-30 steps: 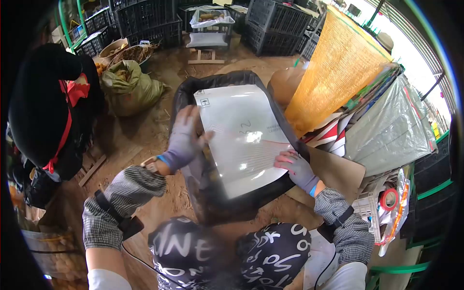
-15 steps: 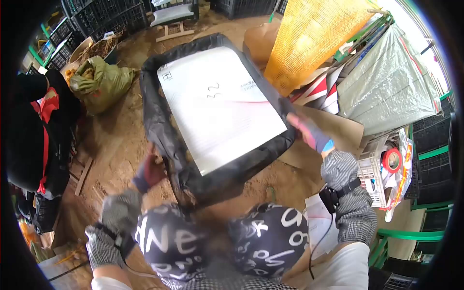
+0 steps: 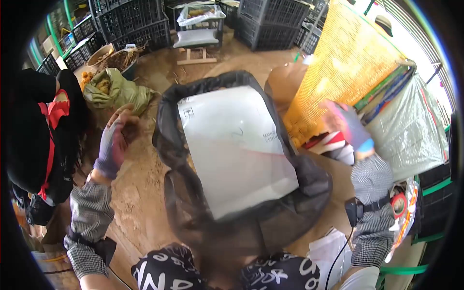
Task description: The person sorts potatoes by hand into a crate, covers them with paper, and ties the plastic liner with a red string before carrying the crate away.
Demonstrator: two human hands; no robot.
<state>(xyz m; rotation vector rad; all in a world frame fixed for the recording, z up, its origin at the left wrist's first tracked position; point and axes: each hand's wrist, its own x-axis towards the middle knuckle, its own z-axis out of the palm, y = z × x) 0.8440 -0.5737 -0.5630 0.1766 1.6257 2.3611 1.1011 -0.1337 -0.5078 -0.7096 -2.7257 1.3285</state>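
Note:
A crate-shaped container lined with black cloth-like sheeting [image 3: 166, 118] stands on the floor in front of my knees. Flat over its top lies a white paper sheet [image 3: 241, 174] with print and a handwritten mark, blurred now. The loose black liner spreads around the near side. My left hand [image 3: 116, 140], in a purple-grey glove, is raised left of the container, fingers apart and holding nothing. Off to the right, my gloved right hand [image 3: 345, 123] is in the air by the yellow mesh [image 3: 333, 72], blurred, its fingers stretched out. Neither hand touches the container.
Black plastic crates [image 3: 128, 24] are stacked at the back. A green sack [image 3: 116, 92] stands on the left, near a person in dark clothing [image 3: 29, 145]. A silver-grey tarp sheet [image 3: 411, 130] and red tape roll [image 3: 398, 205] are on the right.
Both hands have let go of the container's sides and moved up and outward. The black liner has dropped and spread at the near side. My view has tilted upward.

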